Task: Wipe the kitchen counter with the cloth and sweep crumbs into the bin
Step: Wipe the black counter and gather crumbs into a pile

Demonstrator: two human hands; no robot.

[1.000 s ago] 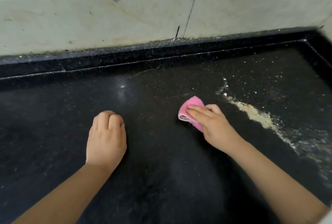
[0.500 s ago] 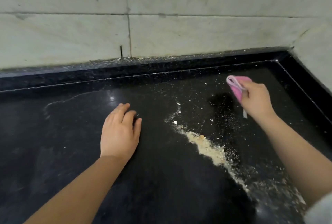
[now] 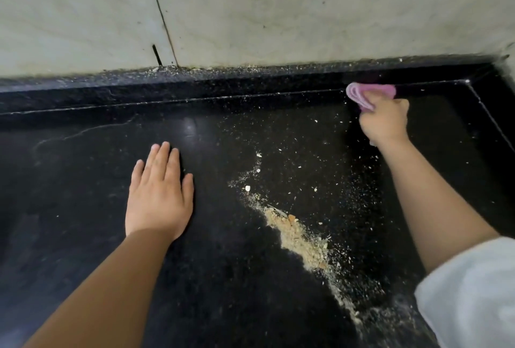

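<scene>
The left hand [image 3: 158, 194] lies flat on the black counter [image 3: 83, 180], palm down, fingers straight and close together, holding nothing. The right hand [image 3: 386, 120] reaches toward the far right corner of the counter; its fingers are curled round a folded pink cloth [image 3: 367, 92], which protrudes beyond the knuckles. The cloth sits against the raised black rear edge [image 3: 223, 82] of the counter, at the seam where that edge meets the flat surface. The two hands are well apart, with the crumbs between them.

A dense tan band of crumbs [image 3: 301, 239] runs diagonally across the counter from the centre toward the near right side. Fine pale specks are scattered around the band and across the surface toward the cloth. More specks lie along the top of the rear edge, below the pale tiled wall [image 3: 278, 21]. A light grey sleeve [image 3: 473, 292] covers the right upper arm at the lower right corner of the view. The bin does not appear in this view
</scene>
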